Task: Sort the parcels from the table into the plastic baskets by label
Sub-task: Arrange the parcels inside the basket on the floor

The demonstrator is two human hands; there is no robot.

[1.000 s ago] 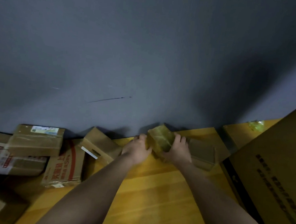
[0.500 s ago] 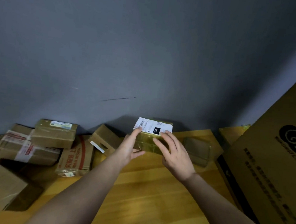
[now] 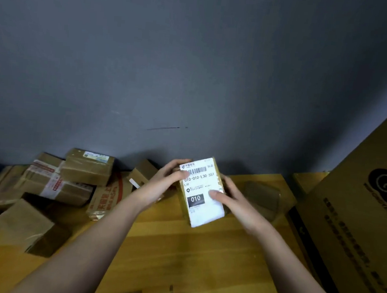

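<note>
The parcel (image 3: 202,192) is being gripped label-up above the counter (image 3: 180,259), between left hand (image 3: 162,185) and right hand (image 3: 236,202).

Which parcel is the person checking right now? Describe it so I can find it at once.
Start at the wooden table below the grey wall. Above its far middle, both hands hold one small taped parcel. Unlike the parcels piled at left, its white label faces the camera, reading 010.

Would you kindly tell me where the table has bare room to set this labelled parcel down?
Bare wood lies in front of the held parcel, between the forearms and toward the near edge of the table. The left side is crowded with piled parcels; the big carton blocks the right.
</note>
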